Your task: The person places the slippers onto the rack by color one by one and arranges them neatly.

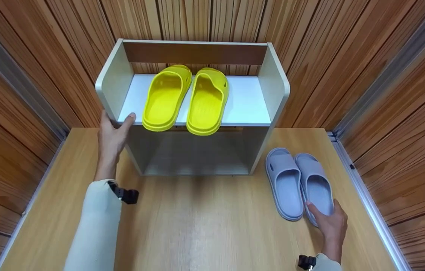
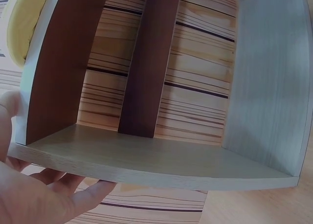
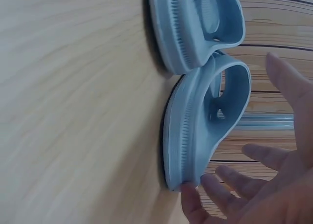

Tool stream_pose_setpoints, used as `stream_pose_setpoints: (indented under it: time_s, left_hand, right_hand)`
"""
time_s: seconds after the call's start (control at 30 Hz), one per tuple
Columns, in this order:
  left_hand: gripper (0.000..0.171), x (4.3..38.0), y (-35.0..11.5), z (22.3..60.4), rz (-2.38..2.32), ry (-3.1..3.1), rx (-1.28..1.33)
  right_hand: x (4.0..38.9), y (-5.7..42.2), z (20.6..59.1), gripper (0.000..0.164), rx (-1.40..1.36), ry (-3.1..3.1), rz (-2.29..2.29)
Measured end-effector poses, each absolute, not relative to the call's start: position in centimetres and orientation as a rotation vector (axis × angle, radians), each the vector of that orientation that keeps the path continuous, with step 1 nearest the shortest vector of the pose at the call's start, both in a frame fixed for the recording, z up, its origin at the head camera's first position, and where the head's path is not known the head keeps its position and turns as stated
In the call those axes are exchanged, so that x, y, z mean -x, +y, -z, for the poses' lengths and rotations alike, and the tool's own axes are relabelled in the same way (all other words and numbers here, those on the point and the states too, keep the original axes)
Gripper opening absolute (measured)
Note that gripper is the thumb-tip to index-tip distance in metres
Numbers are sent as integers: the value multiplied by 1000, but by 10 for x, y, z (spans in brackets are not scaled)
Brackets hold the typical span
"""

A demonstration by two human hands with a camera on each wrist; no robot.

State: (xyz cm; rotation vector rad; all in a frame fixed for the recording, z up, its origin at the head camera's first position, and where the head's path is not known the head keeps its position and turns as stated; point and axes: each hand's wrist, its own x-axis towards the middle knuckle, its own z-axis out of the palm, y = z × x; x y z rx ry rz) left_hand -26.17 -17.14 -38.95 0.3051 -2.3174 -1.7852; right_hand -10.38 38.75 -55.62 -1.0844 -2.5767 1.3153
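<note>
Our hands are well apart. The left hand (image 1: 111, 139) grips the shoe rack (image 1: 193, 41) at its left side panel (image 1: 116, 84), thumb laid over the front edge of the upper board (image 1: 244, 101) and fingers on the outer face. The right hand (image 1: 332, 226) is at the heel of the right grey slipper (image 1: 312, 169), its fingers spread, thumb on the inner side and forefinger on the outer; we cannot tell how firmly they touch.

That slipper stands sole down on the floor (image 1: 197, 218), to the right of the rack. We see its toe pointing toward the back wall (image 1: 186, 22) and its heel toward us; the long axis leans a little left as it runs away. The left grey slipper (image 1: 285, 180) lies alongside, nearly parallel, the two just meeting at their sides.

On the upper board, the left yellow slipper (image 1: 165, 98) and the right yellow slipper (image 1: 208, 101) also aim their toes at the back wall, axes leaning slightly right, and their heels overhang the front edge. We have board room between them and the right side panel (image 1: 278, 79). The lower compartment (image 1: 197, 150) opens toward us. Beyond the grey pair, a strip of floor runs to the metal rail (image 1: 366, 197) at the right wall.
</note>
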Motion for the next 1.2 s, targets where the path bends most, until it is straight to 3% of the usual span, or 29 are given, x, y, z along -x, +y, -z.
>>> stream_pose_setpoints:
  time_s: [0.3, 0.53, 0.8, 1.0, 1.2]
  left_hand:
    - [84, 260, -172, 391, 1810, -2308, -300]
    - [85, 261, -173, 389, 1842, -2292, -290]
    - [87, 262, -171, 388, 1848, -2284, -310]
    - [80, 263, -170, 389, 1800, -2284, -283]
    - [80, 263, -172, 390, 1805, -2293, -303]
  right_hand:
    - [100, 392, 573, 114, 1095, -2638, -1224]
    - [100, 390, 584, 91, 1097, -2596, -1052]
    - [104, 400, 584, 87, 1076, -2634, -1035]
    - [103, 408, 579, 101, 1110, -2681, -1146]
    - [103, 413, 575, 101, 1077, -2768, -1132]
